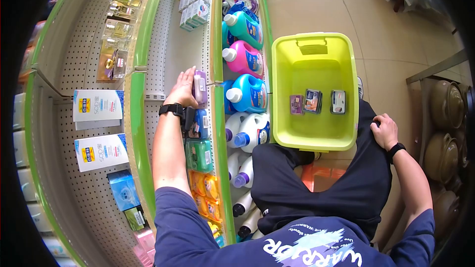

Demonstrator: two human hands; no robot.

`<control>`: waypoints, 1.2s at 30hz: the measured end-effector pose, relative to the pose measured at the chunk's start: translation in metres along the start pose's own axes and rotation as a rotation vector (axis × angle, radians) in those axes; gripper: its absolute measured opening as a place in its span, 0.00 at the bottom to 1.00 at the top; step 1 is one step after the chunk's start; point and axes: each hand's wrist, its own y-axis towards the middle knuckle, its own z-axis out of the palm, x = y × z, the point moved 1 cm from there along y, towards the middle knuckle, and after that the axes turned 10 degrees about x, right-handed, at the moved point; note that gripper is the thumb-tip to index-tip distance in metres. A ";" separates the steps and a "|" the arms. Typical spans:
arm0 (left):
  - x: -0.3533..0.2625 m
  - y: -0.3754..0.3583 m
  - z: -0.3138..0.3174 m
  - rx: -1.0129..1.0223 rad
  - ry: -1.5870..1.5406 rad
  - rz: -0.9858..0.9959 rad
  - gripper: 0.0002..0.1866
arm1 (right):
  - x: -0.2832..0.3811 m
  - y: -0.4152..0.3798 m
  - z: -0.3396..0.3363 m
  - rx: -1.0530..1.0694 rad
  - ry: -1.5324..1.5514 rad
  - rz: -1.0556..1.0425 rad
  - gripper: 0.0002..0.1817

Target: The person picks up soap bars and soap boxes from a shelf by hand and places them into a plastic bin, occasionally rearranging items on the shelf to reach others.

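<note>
On the shelf to my left, my left hand (pixel 183 89) is at a small purple soap pack (pixel 200 88). Its fingers lie along the pack's far end and the thumb is by the near end, around its left side. Just nearer stand a blue pack (pixel 199 124), green packs (pixel 199 155) and orange packs (pixel 204 185). My right hand (pixel 384 131) rests on my right knee with loosely bent fingers, and nothing shows in it. In front of my legs, a yellow-green plastic bin (pixel 314 141) holds a purple pack (pixel 296 104) and two dark packs (pixel 312 101).
Bottles of detergent (pixel 246 94) line the lower shelf beside the bin. Small white boxes (pixel 195 10) stand farther along my hand's shelf. White-and-blue boxes (pixel 99 105) sit on the upper shelf. Brown clay pots (pixel 442 155) fill a rack to the right.
</note>
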 end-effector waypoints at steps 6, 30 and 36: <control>0.017 0.007 -0.001 0.094 -0.261 0.091 0.68 | 0.001 0.000 -0.001 -0.010 -0.015 0.006 0.18; 0.015 -0.025 0.041 -0.510 -0.503 -0.057 0.50 | -0.002 -0.001 0.003 -0.022 -0.013 -0.019 0.19; -0.010 -0.086 0.093 -0.756 -0.510 -0.057 0.34 | -0.007 0.002 0.009 -0.037 -0.061 -0.048 0.19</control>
